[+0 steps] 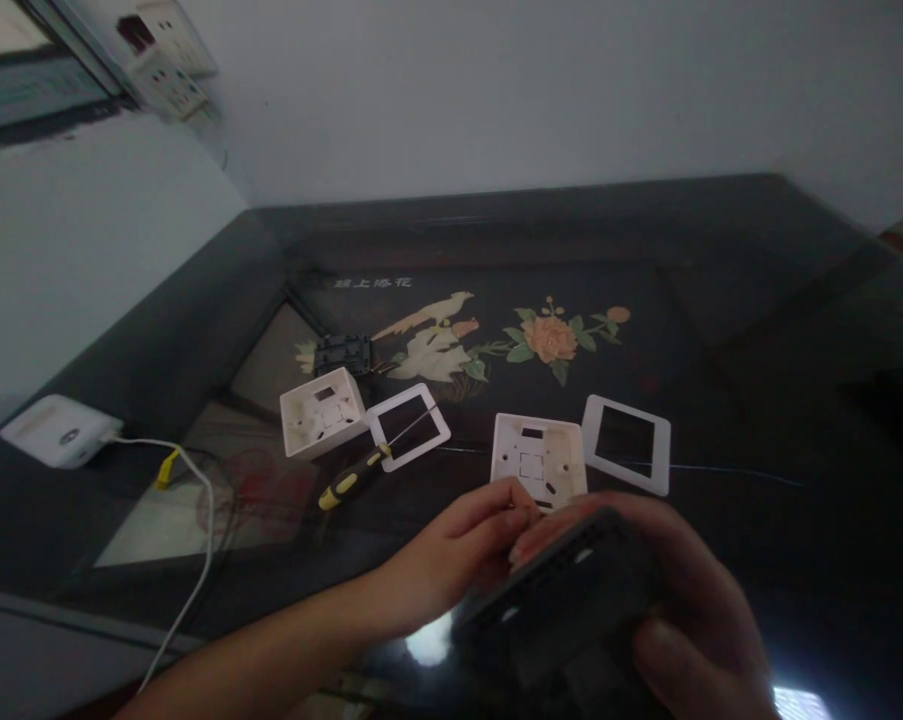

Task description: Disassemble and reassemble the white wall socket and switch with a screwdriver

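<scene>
Close to the camera, my right hand (691, 600) grips a dark rectangular switch or socket module (571, 610), fingers over its far edge and thumb at its near side. My left hand (473, 540) is at the module's far left edge with its fingers curled together; what they pinch, if anything, is hidden. Just beyond the hands lies an open white wall box (537, 455). To its right is a white cover frame (627, 445). A second white box (322, 412) and frame (410, 428) lie left, with a yellow-and-black screwdriver (355, 477) resting across that frame.
Another black module (344, 352) lies behind the left box. A white device (61, 432) with a white cable (209, 520) and yellow tag (167, 468) is at the left edge. The glossy dark table (736, 320) meets a wall; sockets (170, 60) are mounted upper left.
</scene>
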### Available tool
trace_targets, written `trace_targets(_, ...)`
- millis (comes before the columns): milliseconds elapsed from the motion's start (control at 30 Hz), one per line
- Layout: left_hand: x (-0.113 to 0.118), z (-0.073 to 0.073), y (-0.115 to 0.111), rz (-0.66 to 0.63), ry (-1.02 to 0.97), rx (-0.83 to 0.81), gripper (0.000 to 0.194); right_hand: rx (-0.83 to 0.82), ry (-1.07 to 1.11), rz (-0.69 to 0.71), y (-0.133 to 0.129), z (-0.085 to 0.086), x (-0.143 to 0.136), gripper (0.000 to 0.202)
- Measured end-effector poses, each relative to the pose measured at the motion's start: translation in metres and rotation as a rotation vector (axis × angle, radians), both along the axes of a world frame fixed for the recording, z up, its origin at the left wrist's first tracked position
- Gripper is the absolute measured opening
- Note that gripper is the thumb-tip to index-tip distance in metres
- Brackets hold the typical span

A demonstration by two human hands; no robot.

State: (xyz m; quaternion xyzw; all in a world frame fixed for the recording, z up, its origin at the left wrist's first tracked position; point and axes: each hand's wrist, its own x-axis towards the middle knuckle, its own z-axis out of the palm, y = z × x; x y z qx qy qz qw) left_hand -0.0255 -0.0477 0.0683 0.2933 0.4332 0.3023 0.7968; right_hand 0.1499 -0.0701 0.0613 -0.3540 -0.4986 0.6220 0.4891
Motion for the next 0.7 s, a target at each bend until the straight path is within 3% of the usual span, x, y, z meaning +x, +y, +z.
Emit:
trace_targets(100,-0.022,0.005,0.012,-0.103,0.246,0.351,0.031,-0.133,0.070,-0.253,0.008,-0.002,0.002,0.029)
trace_targets(167,-0.047,0.004,0.019,-0.063,0.553,0.635,0.027,-0.222,0.079,-0.340,0.017,-0.005,0.006,0.029)
trace_targets(233,-0.075,-0.001,0.024,0.011,0.912,0.800,0.025,-0.336,0.080,-0.351,0.026,-0.009,0.012,0.033)
trace_targets(333,-0.114,-0.016,0.024,0.028,1.300,0.861,0.024,-0.428,0.056,-0.325,0.036,-0.013,0.026,0.043)
trace_targets(433,-0.138,-0.034,0.018,0.047,1.493,0.919,0.027,-0.360,-0.032,-0.348,0.040,-0.016,0.043,0.053)
trace_targets(567,-0.144,-0.053,0.009,0.081,1.585,0.982,0.028,-0.217,-0.198,-0.405,0.050,-0.019,0.063,0.059)
trace_targets(700,-0.141,-0.061,0.006,0.097,1.614,1.010,0.029,-0.070,-0.325,-0.502,0.065,-0.028,0.080,0.068)
